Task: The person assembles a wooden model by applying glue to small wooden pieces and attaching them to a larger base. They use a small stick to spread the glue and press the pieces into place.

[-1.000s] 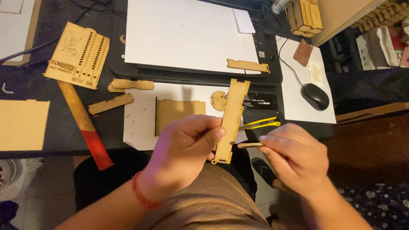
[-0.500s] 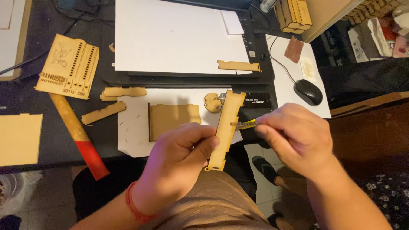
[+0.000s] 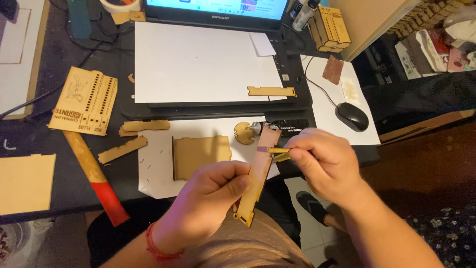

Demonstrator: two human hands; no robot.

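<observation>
The left hand [image 3: 210,198] holds a long, thin wooden strip [image 3: 258,173]. The strip stands almost straight up, just in front of the white paper sheet [image 3: 158,168] that lies on the dark desk [image 3: 74,183]. The thumb and fingers are pressed together on the lower half of the strip, 1 side each. The top half sticks out free.

The right hand [image 3: 325,161] is just to the right of the strip. Its fingertips are pinched tight on a small wooden stick [image 3: 271,149]. The stick's tip touches the strip near the top. Something yellow [image 3: 281,158] pokes out under the fingers, but I cannot tell what it is.

The strip looks light and stiff, like thin flat wood cut by a machine. It has little teeth at the bottom end, and I think these could snap if squeezed hard. It looks best to hold it by its flat sides, near the middle, the way the left hand does. The wood looks dry and a bit rough, so it should not slip.

On the paper sheet, behind the strip, lie a square wooden panel [image 3: 201,156] and a small round wooden piece [image 3: 244,133]. A hammer [image 3: 94,176] with a red grip lies to the left of the paper sheet.
</observation>
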